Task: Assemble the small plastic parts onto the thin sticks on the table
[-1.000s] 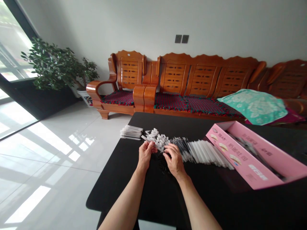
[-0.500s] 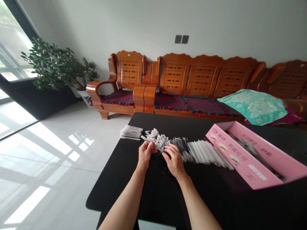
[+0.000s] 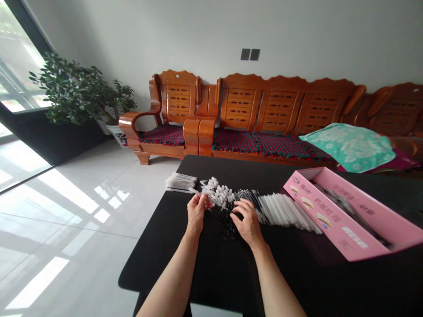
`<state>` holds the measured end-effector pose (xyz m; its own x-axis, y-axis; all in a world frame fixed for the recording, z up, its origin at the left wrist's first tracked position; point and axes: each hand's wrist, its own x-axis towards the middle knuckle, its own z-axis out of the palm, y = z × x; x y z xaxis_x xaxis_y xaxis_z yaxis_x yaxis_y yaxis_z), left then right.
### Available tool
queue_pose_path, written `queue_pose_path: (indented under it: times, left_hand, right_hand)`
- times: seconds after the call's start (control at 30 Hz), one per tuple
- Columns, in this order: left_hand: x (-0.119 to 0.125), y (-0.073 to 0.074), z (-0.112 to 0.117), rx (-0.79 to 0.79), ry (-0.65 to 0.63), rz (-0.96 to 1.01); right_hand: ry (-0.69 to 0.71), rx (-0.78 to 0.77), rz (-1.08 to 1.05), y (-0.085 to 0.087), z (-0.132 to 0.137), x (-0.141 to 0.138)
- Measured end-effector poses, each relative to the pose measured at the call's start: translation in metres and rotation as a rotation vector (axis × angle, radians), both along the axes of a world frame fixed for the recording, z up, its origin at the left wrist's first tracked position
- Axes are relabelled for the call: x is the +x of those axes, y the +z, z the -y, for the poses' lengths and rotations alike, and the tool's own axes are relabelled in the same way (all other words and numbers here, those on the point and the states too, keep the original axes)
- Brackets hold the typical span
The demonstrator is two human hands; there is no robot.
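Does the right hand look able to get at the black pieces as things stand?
Probably yes: the right hand is just beside the black pieces, and nothing seems to stand between them.

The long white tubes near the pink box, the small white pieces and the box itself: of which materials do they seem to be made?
Long white tubes: probably plastic, from their milky, smooth, even look.
Small white pieces: perhaps plastic too, pale and smooth, but too small to be sure.
Pink box: most likely printed cardboard, judging by its thin, flat walls and lettering.
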<state>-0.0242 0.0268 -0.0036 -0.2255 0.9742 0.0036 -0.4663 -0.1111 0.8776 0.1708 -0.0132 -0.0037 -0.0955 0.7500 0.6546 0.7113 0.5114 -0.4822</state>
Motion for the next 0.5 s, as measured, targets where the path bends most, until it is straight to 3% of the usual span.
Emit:
queue_pose_path:
  times: [0.3, 0.4, 0.5]
  left_hand:
    - [0.002, 0.002, 0.003, 0.018, -0.099, -0.032]
    - [-0.006, 0.001, -0.002, 0.027, 0.088, 0.039]
    - [-0.015, 0.000, -0.006, 0.034, 0.284, 0.117]
  right_hand:
    - [0.065, 0.079, 0.012, 0.002, -0.001, -0.024]
    - [-0.028, 0.123, 0.016, 0.001, -0.003, -0.003]
    - [-0.274, 0.223, 0.005, -0.003, -0.003, 0.032]
